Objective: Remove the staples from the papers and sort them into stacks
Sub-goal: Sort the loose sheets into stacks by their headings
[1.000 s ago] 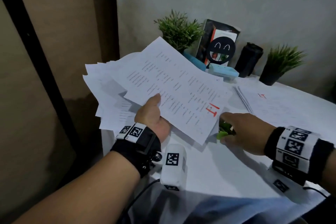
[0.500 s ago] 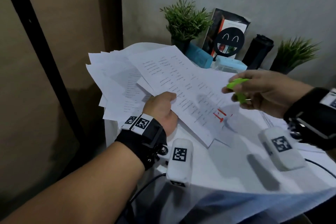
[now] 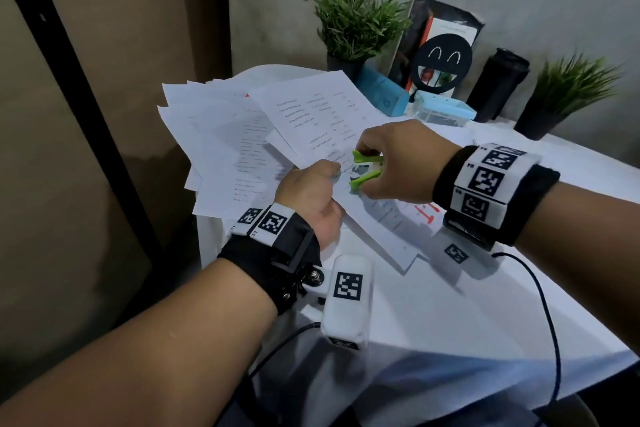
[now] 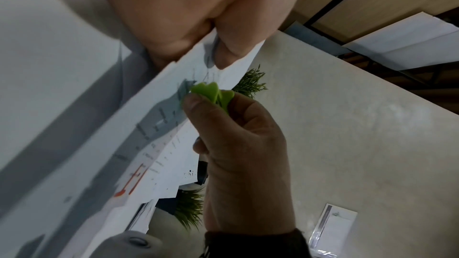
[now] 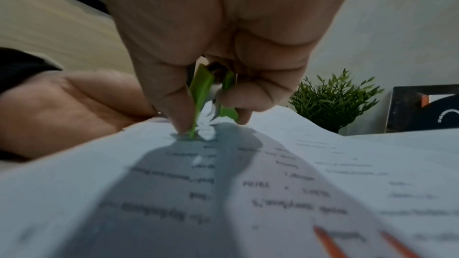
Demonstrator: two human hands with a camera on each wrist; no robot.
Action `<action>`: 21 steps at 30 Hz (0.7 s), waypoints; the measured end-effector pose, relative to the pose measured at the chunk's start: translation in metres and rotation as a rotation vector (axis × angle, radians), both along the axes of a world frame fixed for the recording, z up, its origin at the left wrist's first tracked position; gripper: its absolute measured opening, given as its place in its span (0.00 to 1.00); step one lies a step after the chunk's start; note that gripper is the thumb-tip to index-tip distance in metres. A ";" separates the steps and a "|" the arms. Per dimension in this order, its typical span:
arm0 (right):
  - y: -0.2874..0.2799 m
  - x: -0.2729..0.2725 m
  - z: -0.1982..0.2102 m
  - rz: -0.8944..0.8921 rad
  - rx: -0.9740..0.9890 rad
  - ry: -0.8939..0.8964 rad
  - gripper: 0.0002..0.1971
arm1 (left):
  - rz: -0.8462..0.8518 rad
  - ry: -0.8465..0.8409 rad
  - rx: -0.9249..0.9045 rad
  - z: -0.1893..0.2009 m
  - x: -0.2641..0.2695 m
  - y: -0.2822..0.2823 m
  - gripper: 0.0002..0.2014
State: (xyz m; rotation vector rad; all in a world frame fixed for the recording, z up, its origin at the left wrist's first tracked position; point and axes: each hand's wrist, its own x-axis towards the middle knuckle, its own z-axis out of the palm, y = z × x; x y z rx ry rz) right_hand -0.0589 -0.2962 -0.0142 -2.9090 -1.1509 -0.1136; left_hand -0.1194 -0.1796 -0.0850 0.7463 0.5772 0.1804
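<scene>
My left hand pinches the near corner of a stapled set of printed sheets marked with red letters, thumb on top. My right hand grips a green staple remover, seen also as the green staple remover in the right wrist view and the green remover in the left wrist view. Its claws touch the sheet right beside my left thumb. The staple itself is hidden under the tool. More loose papers lie fanned out beneath, hanging over the table's left edge.
A white table holds two potted plants, a blue box, a framed smiley picture and a black cup along the back wall. A cable trails from my right wrist.
My right hand came from beside the papers, rose over them and dropped the staple remover onto the corner by my left thumb. The stapled set sank lower toward the table.
</scene>
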 end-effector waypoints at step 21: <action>0.012 -0.003 -0.005 -0.020 -0.040 -0.063 0.18 | 0.012 0.039 0.030 0.003 0.000 0.000 0.07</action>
